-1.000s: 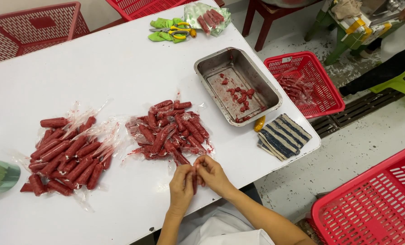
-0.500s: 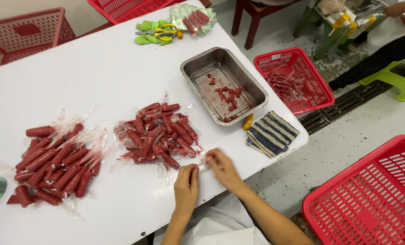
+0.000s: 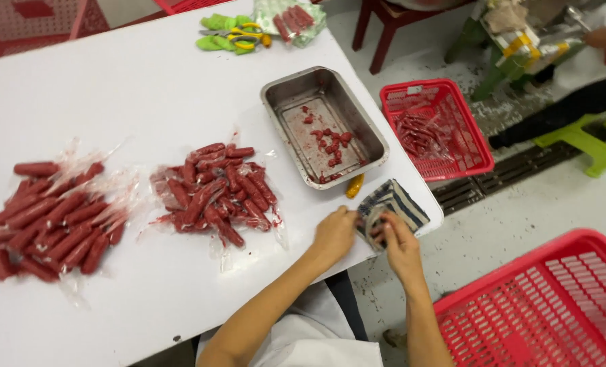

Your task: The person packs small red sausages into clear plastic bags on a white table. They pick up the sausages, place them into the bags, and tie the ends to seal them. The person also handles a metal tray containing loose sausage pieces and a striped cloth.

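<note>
Both hands meet on a striped cloth at the near right corner of the white surface.

The left hand (image 3: 335, 233) lies curled against the cloth's left edge, and the right hand (image 3: 399, 246) pinches its near edge between closed fingers; what else either hand may hold is hidden. The striped cloth (image 3: 395, 204) is folded, soft and light, so it will likely crumple and drag rather than lift flat, and an edge or corner looks like the best place to grip it. Just beyond it sits a metal tray (image 3: 286, 102) holding red scraps, with a small yellow object (image 3: 354, 185) beside it. Left of the hands lies a pile of red sausages (image 3: 215, 194) in clear wrappers, probably slippery.
</note>
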